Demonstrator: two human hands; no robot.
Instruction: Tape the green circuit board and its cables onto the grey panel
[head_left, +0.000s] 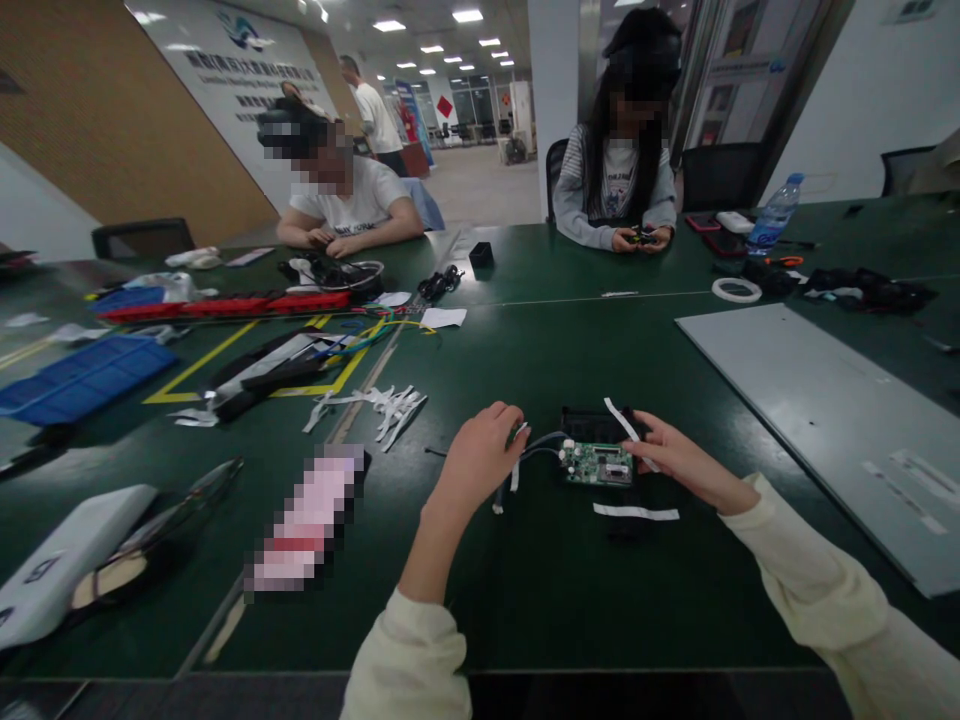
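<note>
A green circuit board (pixel 598 464) lies in front of me against a black plastic part (pixel 589 425), with grey cables (pixel 541 442) running from its left side. My right hand (pixel 671 458) is closed on the board's right edge; a white strip (pixel 621 420) slants across by its fingers. My left hand (pixel 484 455) is curled over the cables left of the board, fingertips pinched together. Something small and white shows at those fingertips, too little to name. Under that hand another white strip hangs down. A further white strip (pixel 636 512) lies just below the board.
A pile of white strips (pixel 394 408) and a phone (pixel 311 520) lie to the left. Further left are a white power bank (pixel 71 560) and a blue basket (pixel 90 375). A large grey panel (pixel 832 400) lies at the right. Two people sit across the table.
</note>
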